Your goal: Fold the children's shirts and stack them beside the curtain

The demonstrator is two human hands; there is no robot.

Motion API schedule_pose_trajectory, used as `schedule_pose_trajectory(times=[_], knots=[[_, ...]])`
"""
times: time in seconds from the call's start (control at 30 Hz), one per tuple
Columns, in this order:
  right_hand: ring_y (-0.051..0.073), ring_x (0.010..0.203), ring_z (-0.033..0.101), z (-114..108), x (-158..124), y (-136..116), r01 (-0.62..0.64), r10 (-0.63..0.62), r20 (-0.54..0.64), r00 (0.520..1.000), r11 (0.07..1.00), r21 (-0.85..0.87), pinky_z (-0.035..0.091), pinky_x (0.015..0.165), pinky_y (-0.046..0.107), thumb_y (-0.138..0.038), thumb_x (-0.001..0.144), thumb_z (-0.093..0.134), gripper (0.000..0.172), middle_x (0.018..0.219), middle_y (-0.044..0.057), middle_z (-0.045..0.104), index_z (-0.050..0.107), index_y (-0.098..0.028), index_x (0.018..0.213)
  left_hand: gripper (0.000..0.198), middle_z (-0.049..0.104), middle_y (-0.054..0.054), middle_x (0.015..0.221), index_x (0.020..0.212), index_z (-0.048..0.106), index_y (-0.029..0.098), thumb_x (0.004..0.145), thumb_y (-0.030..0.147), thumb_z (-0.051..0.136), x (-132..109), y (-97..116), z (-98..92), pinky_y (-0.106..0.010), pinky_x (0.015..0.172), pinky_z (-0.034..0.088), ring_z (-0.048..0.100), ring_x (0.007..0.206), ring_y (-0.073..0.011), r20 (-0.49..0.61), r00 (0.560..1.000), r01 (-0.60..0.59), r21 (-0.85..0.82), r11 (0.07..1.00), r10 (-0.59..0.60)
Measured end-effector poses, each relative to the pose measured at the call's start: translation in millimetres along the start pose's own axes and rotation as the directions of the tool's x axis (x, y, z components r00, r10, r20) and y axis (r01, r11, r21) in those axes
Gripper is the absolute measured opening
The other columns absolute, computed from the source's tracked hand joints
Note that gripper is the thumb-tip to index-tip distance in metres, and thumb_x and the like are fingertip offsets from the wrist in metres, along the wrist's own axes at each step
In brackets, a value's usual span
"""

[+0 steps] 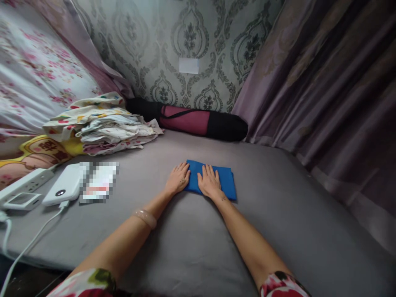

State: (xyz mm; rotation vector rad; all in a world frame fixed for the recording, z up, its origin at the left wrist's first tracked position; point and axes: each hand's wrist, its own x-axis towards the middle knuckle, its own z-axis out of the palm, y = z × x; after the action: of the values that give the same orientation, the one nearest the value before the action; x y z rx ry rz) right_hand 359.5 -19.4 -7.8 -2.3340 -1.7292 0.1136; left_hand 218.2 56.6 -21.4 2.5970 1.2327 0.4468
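A folded blue cloth lies flat on the grey bed sheet, a little past the middle. My left hand rests palm down at the cloth's left edge, fingers stretched out flat. My right hand lies flat on top of the cloth, fingers spread and pointing away from me. Neither hand grips anything. A pale bangle sits on my left forearm.
A pile of folded patterned fabric lies at the back left. A black and maroon rolled bag lies against the wallpapered wall. A white power bank, a power strip and a cable are at the left edge. Curtains hang on the right.
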Motion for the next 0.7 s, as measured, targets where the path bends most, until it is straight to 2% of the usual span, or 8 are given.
schedule_pose_trajectory(times=[0.17,0.27,0.4,0.57,0.7], knots=[[0.025,0.144,0.017,11,-1,1,-0.001,0.001,-0.007,1.0,1.0,-0.018,0.008,0.116,0.045,-0.042,0.098,0.02,0.062,0.156,0.013,0.025,0.029,-0.007,0.149,0.05,0.039,-0.012,0.15,0.141,0.043,0.01,0.098,0.031,0.026,0,-1,1.0,-0.041,0.116,0.023,0.033,0.14,-0.0255,-0.009,1.0,-0.002,-0.018,1.0,0.002],[0.025,0.144,0.015,4,1,1,-0.015,0.015,0.031,0.999,1.0,-0.022,0.008,0.116,0.045,-0.042,0.098,0.021,0.063,0.156,0.013,0.023,0.027,-0.006,0.149,0.049,0.041,-0.013,0.149,0.139,0.044,0.01,0.097,0.03,0.027,1,-3,2.4,-0.042,0.116,0.025,0.034,0.139,-0.0259,-0.022,1.0,-0.007,-0.037,0.999,0.006],[0.028,0.144,0.017,-8,7,-11,-0.052,0.05,0.122,0.991,0.999,0.012,0.012,0.115,0.049,-0.04,0.097,0.022,0.062,0.156,0.016,0.023,0.028,-0.004,0.148,0.044,0.046,-0.012,0.145,0.132,0.051,0.011,0.095,0.023,0.031,5,-10,7.8,-0.036,0.115,0.028,0.039,0.136,-0.0219,-0.088,0.996,-0.023,-0.105,0.994,0.014],[0.024,0.145,0.014,0,14,-37,0.043,-0.043,-0.002,0.999,0.997,0.068,0.009,0.116,0.043,-0.037,0.098,0.021,0.061,0.157,0.014,0.021,0.026,-0.004,0.149,0.045,0.058,-0.011,0.132,0.125,0.054,0.015,0.087,0.012,0.031,10,-19,13.9,-0.037,0.109,0.038,0.051,0.125,-0.0183,-0.208,0.976,-0.006,-0.294,0.956,-0.058],[0.023,0.145,0.015,15,13,-45,0.034,-0.035,0.013,0.999,0.996,0.077,0.006,0.117,0.04,-0.038,0.097,0.022,0.063,0.157,0.014,0.02,0.025,-0.002,0.149,0.048,0.062,-0.01,0.123,0.123,0.056,0.016,0.083,0.009,0.031,10,-21,10.9,-0.037,0.103,0.045,0.058,0.114,-0.0184,-0.212,0.962,0.065,-0.429,0.901,-0.17]])
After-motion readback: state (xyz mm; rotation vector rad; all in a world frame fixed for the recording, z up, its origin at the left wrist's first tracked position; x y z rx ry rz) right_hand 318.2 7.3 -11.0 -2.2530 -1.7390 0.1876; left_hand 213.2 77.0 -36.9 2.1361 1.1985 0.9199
